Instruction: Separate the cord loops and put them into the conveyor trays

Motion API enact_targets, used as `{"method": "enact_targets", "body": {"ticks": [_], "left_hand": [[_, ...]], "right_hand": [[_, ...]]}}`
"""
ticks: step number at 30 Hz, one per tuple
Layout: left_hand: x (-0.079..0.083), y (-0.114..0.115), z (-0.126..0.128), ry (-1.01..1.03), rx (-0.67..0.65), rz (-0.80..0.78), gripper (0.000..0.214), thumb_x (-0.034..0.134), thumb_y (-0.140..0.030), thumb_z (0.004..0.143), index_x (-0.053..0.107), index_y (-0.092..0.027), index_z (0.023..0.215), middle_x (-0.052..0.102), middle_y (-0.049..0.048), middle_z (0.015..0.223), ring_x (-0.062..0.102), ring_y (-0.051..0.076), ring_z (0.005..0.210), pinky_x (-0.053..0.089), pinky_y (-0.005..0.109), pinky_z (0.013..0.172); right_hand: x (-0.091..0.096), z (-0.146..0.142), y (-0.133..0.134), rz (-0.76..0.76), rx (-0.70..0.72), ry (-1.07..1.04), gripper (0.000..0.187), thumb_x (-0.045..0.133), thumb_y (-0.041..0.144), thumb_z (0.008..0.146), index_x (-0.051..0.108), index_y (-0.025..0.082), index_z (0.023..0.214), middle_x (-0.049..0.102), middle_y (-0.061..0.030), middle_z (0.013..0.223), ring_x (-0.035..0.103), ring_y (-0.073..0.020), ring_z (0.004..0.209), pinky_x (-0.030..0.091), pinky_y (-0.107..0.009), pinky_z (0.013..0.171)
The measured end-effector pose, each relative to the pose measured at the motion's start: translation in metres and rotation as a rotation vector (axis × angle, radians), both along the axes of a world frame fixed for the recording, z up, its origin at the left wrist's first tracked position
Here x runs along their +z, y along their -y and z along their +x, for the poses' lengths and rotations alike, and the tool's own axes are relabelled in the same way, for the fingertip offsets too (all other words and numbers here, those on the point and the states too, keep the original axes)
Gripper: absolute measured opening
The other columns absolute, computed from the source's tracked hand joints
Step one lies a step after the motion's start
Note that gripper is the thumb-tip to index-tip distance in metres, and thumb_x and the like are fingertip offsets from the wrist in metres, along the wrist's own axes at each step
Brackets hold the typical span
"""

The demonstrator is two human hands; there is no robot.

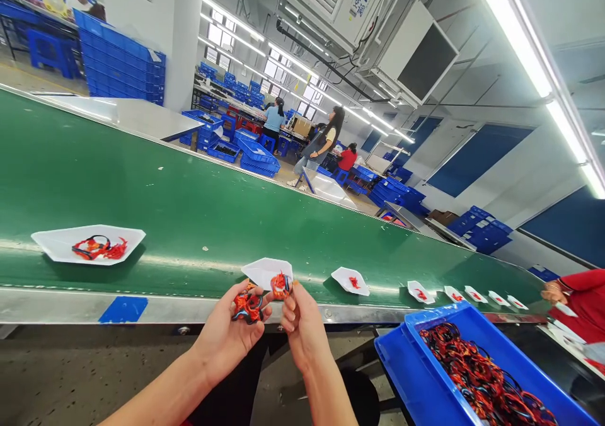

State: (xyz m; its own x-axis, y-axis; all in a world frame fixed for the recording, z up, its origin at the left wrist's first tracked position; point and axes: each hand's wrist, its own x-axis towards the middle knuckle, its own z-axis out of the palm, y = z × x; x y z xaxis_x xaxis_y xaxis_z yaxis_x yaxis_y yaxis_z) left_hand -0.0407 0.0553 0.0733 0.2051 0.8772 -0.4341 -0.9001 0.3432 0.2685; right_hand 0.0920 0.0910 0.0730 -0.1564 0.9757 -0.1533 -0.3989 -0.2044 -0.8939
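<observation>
My left hand (231,334) is closed around a small bundle of red, orange and blue cords (246,306). My right hand (299,322) pinches another red cord piece (282,284) just over the near edge of a white paper tray (265,270) on the green conveyor belt (189,212). Both hands hover at the belt's metal front rail. A larger white tray (57,242) at the left holds a red and black cord loop (99,247).
A row of small white trays (350,280) with red pieces runs along the belt to the right. A blue bin (425,375) full of red and black cords sits at lower right. A person's red sleeve (583,300) shows at the right edge. Other workers and stacked blue crates (123,60) stand beyond the belt.
</observation>
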Motion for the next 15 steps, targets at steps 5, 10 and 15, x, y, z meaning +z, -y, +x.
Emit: {"method": "enact_targets", "body": {"ticks": [5,10,15], "left_hand": [[0.001,0.000,-0.009,-0.087,0.069,-0.017,0.021,0.059,-0.033,0.079,0.061,-0.013,0.087,0.067,0.0139,0.094,0.063,0.017,0.066,0.052,0.025,0.049],[-0.002,-0.001,-0.011,-0.130,0.126,-0.015,0.021,0.060,-0.034,0.079,0.061,-0.014,0.086,0.068,0.0118,0.090,0.063,0.017,0.068,0.053,0.028,0.056],[-0.004,-0.003,-0.002,-0.090,0.146,0.065,0.022,0.056,-0.034,0.082,0.063,-0.014,0.087,0.067,0.0063,0.084,0.062,0.015,0.069,0.053,0.028,0.065]], "right_hand": [[0.009,-0.008,-0.036,0.371,-0.018,0.548,0.026,0.053,0.042,0.082,0.058,0.017,0.074,0.046,0.0056,0.054,0.037,-0.0073,0.045,0.029,-0.019,0.044],[0.023,-0.013,-0.019,0.580,-0.043,0.929,0.025,0.055,0.031,0.082,0.065,0.021,0.102,0.062,0.0014,0.068,0.051,-0.0112,0.057,0.041,-0.023,0.059],[0.025,-0.019,0.031,0.776,0.134,1.009,0.023,0.056,0.028,0.083,0.063,0.024,0.104,0.063,0.0003,0.079,0.052,-0.0095,0.053,0.042,-0.020,0.050]]}}
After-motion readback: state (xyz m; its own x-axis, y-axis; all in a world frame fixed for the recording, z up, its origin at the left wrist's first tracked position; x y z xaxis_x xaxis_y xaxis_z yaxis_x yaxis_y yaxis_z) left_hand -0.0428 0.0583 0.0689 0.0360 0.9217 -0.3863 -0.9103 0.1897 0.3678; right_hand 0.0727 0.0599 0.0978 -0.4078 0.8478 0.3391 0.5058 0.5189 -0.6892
